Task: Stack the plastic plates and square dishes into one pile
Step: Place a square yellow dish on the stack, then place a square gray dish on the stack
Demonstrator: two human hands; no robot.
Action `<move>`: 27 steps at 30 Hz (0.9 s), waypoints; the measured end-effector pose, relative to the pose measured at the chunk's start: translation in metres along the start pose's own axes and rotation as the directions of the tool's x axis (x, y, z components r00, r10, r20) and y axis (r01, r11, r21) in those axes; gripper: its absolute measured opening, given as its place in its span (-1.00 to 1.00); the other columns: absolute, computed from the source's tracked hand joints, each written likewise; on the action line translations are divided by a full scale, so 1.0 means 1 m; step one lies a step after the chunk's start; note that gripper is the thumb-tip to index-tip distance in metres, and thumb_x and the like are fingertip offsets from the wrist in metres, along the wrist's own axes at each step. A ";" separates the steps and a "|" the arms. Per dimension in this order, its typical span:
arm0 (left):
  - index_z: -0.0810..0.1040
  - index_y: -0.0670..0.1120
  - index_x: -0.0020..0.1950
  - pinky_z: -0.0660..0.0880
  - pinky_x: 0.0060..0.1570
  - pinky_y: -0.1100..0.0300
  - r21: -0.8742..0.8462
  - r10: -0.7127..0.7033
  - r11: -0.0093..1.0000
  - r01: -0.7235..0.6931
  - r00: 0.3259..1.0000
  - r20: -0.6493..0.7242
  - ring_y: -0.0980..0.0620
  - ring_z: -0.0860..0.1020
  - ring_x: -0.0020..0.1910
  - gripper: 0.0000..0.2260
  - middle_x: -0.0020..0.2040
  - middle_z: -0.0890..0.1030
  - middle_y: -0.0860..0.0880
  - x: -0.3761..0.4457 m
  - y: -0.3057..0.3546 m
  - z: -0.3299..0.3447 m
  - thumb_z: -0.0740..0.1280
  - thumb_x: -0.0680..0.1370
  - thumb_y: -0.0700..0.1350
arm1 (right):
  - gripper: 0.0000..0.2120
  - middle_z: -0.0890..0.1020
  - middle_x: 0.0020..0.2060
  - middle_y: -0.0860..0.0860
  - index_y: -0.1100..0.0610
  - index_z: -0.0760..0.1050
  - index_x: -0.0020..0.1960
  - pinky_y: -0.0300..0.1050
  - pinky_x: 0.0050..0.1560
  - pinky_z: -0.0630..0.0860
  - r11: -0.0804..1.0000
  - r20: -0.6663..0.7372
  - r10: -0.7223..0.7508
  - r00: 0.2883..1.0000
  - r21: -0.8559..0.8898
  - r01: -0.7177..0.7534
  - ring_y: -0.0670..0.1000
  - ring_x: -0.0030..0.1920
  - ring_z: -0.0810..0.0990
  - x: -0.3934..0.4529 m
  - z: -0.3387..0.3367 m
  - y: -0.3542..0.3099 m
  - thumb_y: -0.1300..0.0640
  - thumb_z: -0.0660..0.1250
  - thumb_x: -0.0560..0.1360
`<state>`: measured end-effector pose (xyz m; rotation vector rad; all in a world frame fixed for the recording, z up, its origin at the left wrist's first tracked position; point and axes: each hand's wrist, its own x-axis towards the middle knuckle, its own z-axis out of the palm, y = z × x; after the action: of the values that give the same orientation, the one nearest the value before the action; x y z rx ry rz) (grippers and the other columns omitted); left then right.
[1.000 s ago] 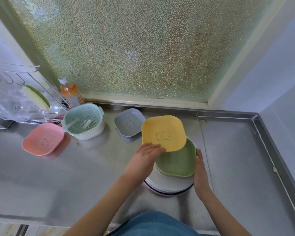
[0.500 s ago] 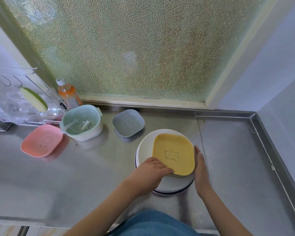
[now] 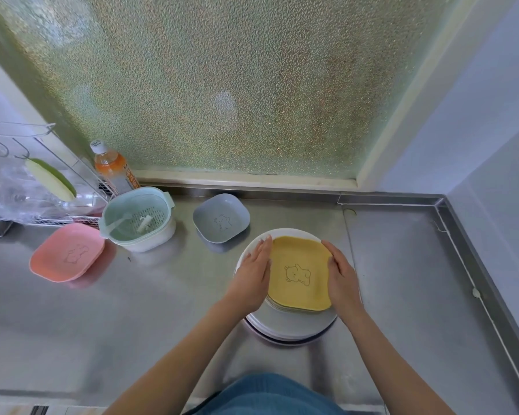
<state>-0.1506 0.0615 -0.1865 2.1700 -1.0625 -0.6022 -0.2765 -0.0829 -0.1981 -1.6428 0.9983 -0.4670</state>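
The yellow square dish (image 3: 299, 274) lies on top of the pile, nested on other square dishes whose edges show under its near side, and all of them sit on the round white plates (image 3: 291, 326) on the steel counter (image 3: 162, 310). The left hand (image 3: 252, 272) lies flat along the left edge of the yellow dish and the right hand (image 3: 342, 277) along its right edge; the fingers of both are straight and press from the sides, gripping nothing (it looks like squaring the dish into place).

Two dishes are not yet in the pile. The grey square dish (image 3: 221, 218) stands just beyond the pile, to the far left of it, very near the left fingertips. The pink square dish (image 3: 68, 256) is well apart on the left, past the mint strainer bowl (image 3: 138, 218). Both lie on the left side, so I judge the left hand is the nearer one for the coming pick, and the grey dish asks only a short reach forward. The right hand could hold the pile steady meanwhile.
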 end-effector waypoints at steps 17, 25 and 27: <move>0.21 -0.01 0.48 0.17 0.41 0.01 0.418 -0.278 0.863 0.284 0.958 -0.078 -0.05 0.23 0.47 -0.55 0.47 0.33 -0.05 0.057 -0.098 -0.026 0.13 0.58 -0.14 | -0.64 0.49 0.30 -0.04 0.01 0.34 0.42 -0.13 0.21 0.35 0.978 -0.040 0.177 0.983 0.124 -0.171 -0.07 0.23 0.45 -0.023 -0.010 0.040 0.03 0.02 0.66; 0.54 -0.04 0.03 0.31 0.00 0.12 0.524 -0.321 0.791 0.315 0.944 -0.082 -0.10 0.53 0.08 -0.82 0.04 0.61 -0.04 0.068 -0.109 -0.032 0.24 0.48 -0.19 | -0.66 0.54 0.21 -0.04 0.02 0.38 0.38 -0.11 0.16 0.41 0.967 -0.070 0.216 0.974 0.156 -0.204 -0.05 0.17 0.51 -0.023 -0.006 0.043 0.03 0.04 0.65; 0.53 -0.05 0.00 0.28 -0.06 0.12 0.534 -0.307 0.791 0.300 0.949 -0.078 -0.10 0.52 0.07 -0.85 0.02 0.58 -0.05 0.065 -0.111 -0.030 0.22 0.49 -0.20 | -0.65 0.54 0.22 -0.01 0.04 0.37 0.38 -0.02 0.23 0.42 0.965 -0.073 0.225 0.972 0.154 -0.212 0.01 0.21 0.51 -0.023 -0.006 0.045 0.04 0.03 0.65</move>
<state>-0.0372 0.0709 -0.2530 2.8780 -0.9748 -0.4915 -0.3104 -0.0703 -0.2334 -1.3732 1.1708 -0.4563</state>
